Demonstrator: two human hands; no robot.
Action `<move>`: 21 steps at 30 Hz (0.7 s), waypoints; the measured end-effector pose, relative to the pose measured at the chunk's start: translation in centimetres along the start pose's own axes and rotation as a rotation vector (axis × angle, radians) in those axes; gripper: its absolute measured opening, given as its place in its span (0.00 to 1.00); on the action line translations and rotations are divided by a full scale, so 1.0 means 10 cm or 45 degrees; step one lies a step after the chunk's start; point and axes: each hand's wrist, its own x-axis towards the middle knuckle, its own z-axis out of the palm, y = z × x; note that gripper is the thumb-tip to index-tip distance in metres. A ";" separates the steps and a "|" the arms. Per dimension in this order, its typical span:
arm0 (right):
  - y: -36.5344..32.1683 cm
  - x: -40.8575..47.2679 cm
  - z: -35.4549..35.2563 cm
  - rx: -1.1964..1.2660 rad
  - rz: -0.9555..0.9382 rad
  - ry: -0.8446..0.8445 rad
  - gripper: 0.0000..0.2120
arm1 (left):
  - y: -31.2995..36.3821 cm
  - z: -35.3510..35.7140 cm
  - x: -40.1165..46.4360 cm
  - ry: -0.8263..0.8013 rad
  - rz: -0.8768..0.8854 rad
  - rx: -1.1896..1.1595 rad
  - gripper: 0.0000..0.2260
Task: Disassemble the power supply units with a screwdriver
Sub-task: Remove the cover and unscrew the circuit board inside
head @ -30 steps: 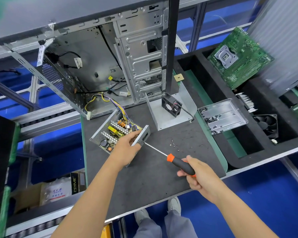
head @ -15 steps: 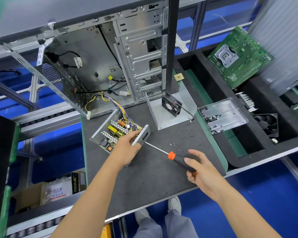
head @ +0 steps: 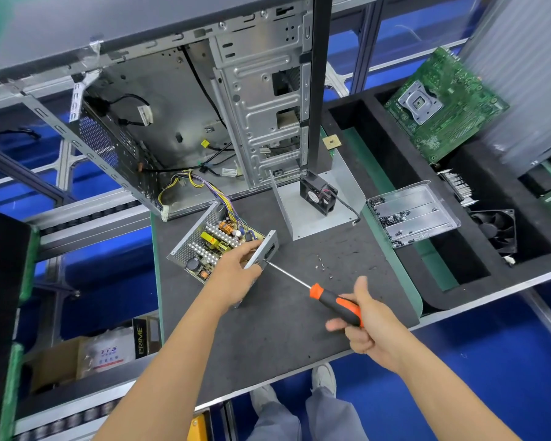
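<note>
An opened power supply unit (head: 209, 241) lies on the dark mat, its circuit board exposed and a bundle of coloured wires running up into the computer case. My left hand (head: 236, 272) grips its near metal end plate, thumb and fingers curled over the edge. My right hand (head: 363, 323) holds the orange and black handle of a screwdriver (head: 328, 297), thumb raised. The shaft points up left, and its tip touches the face of the end plate.
An open computer case (head: 185, 116) stands behind. A metal cover (head: 315, 214) with a small black fan (head: 318, 194) lies at centre. Loose screws (head: 322, 265) dot the mat. A screw tray (head: 411, 211), motherboard (head: 439, 103) and larger fan (head: 497, 230) sit in foam compartments on the right.
My right hand has shifted its hold on the screwdriver handle, opening then curling round it again with the thumb up. My left hand and the unit have stayed put.
</note>
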 end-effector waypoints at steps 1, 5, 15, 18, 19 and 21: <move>-0.01 0.00 -0.01 -0.053 0.032 -0.004 0.28 | 0.00 0.00 0.00 0.000 -0.004 0.003 0.24; 0.03 0.01 -0.08 -0.059 -0.125 -0.022 0.17 | -0.01 -0.01 0.01 -0.008 -0.006 0.010 0.25; 0.03 0.01 -0.09 0.057 0.002 -0.118 0.18 | -0.01 -0.01 0.01 -0.008 0.006 0.005 0.25; 0.05 0.03 -0.08 0.137 -0.072 -0.107 0.19 | -0.02 0.00 0.02 -0.005 0.021 -0.011 0.24; 0.04 0.04 -0.06 0.142 -0.042 -0.106 0.20 | -0.02 0.01 0.02 -0.004 0.023 -0.016 0.24; 0.02 0.03 -0.02 0.081 0.051 -0.089 0.25 | -0.03 0.01 0.02 -0.008 0.022 -0.024 0.25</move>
